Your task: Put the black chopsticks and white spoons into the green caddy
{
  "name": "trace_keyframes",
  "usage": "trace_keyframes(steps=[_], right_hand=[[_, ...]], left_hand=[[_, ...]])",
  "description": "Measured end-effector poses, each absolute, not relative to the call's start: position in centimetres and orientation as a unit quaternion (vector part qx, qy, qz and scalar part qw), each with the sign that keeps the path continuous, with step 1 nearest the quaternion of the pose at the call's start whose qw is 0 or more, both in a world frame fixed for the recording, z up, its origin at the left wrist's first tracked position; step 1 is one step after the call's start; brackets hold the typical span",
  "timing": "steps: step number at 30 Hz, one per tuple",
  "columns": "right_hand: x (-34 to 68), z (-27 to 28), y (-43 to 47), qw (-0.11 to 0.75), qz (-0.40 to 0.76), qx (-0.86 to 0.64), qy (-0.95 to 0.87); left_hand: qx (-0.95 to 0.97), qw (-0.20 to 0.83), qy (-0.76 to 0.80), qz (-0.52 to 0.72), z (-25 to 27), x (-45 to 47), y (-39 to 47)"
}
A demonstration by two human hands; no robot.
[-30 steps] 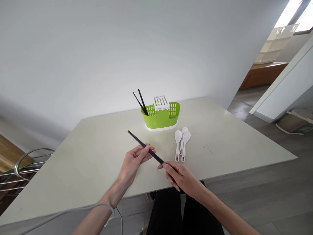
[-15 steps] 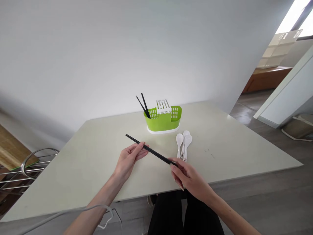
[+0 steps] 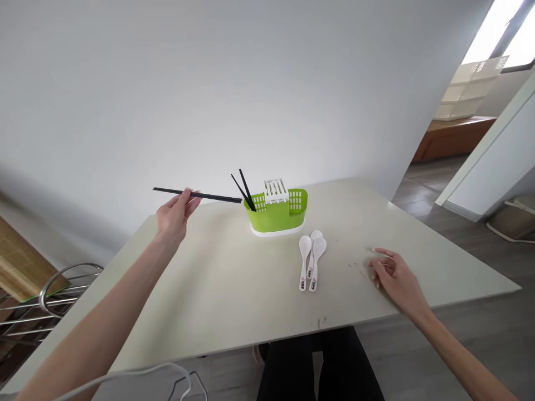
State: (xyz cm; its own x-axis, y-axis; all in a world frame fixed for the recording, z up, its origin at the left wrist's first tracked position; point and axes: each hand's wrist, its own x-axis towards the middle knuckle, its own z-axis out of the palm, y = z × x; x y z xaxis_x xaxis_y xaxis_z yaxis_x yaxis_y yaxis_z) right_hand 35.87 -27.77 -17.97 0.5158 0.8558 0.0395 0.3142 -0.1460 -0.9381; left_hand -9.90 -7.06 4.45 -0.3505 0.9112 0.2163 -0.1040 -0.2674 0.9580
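Black chopsticks (image 3: pixel 219 197), lying close together, are pinched in my left hand (image 3: pixel 173 217) above the left part of the table. They are nearly level, and their right end comes close to the left rim of a green utensil basket (image 3: pixel 278 221). Two more black chopsticks (image 3: pixel 246 189) lean in the basket's left compartment. A white slatted piece (image 3: pixel 276 191) tops its middle. Three white spoons (image 3: pixel 305 248) lie in front of the basket, handles toward me. Off to their right, my right hand (image 3: pixel 397 281) is open and holds nothing, its fingers loosely bent over the table.
The pale table (image 3: pixel 242 301) runs back to a white wall (image 3: pixel 192 94). A metal rack (image 3: pixel 62 289) with a bamboo board (image 3: pixel 25 250) stands left of it. A light cable (image 3: pixel 125 374) crosses at the lower left.
My left hand has carried the chopsticks up and left, turning them nearly level. My right hand has let go of them and moved right, past the spoons.
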Motion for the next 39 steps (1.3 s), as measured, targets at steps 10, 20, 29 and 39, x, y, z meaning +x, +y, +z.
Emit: trace_keyframes(steps=[10, 20, 29, 39], right_hand=[[34.6, -17.6, -28.4, 0.440, 0.213, -0.724, -0.486], [34.5, -17.7, -28.2, 0.433, 0.194, -0.719, -0.508], [34.8, -18.0, -28.2, 0.431, 0.193, -0.711, -0.521], [34.8, -17.8, -28.3, 0.417, 0.194, -0.717, -0.524]], left_hand=[[0.497, 0.337, 0.544, 0.587, 2.6, -4.9, -2.6], [0.580, 0.323, 0.583, 0.468, 0.3, -2.2, -0.9], [0.596, 0.270, 0.623, 0.428, -0.7, -1.9, 0.7], [0.592, 0.260, 0.627, 0.435, -4.5, -4.0, -0.7]])
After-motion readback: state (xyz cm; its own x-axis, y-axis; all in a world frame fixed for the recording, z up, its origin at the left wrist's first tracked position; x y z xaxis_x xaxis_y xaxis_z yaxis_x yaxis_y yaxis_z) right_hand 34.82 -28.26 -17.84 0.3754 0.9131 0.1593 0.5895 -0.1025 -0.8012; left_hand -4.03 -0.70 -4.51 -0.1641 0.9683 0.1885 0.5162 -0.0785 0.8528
